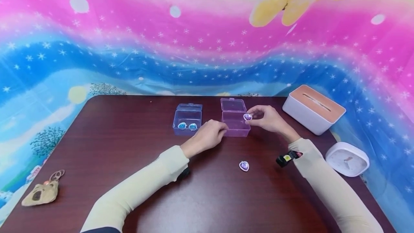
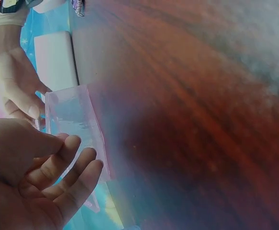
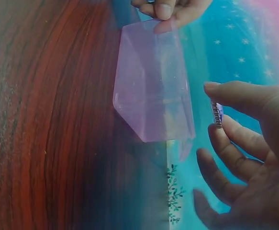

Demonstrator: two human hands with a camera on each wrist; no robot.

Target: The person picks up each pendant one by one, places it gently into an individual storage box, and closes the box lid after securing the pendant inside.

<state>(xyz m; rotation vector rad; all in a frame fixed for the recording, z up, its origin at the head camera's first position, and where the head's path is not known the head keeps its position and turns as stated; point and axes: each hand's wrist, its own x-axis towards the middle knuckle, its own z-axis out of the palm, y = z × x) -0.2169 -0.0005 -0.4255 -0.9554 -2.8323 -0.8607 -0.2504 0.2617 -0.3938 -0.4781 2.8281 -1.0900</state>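
My right hand (image 1: 267, 118) pinches a purple heart-shaped gem (image 1: 247, 117) with a pale beaded rim, above the right side of a pink clear plastic box (image 1: 237, 132). Between thumb and fingertip the gem (image 3: 217, 114) shows edge-on in the right wrist view. The box's hinged lid (image 1: 233, 105) stands up at the back. At the box's left wall, my left hand (image 1: 209, 134) grips the edge, a fingertip showing through the plastic in the right wrist view. A second purple heart gem (image 1: 244, 166) lies on the table in front of the box.
Left of the pink box stands a blue clear box (image 1: 187, 131), lid raised, with two blue heart gems (image 1: 182, 125) inside. A tissue box (image 1: 313, 109) and a white clock (image 1: 347, 159) stand on the right. A plush keychain (image 1: 41, 193) lies at the table's (image 1: 129, 146) left edge.
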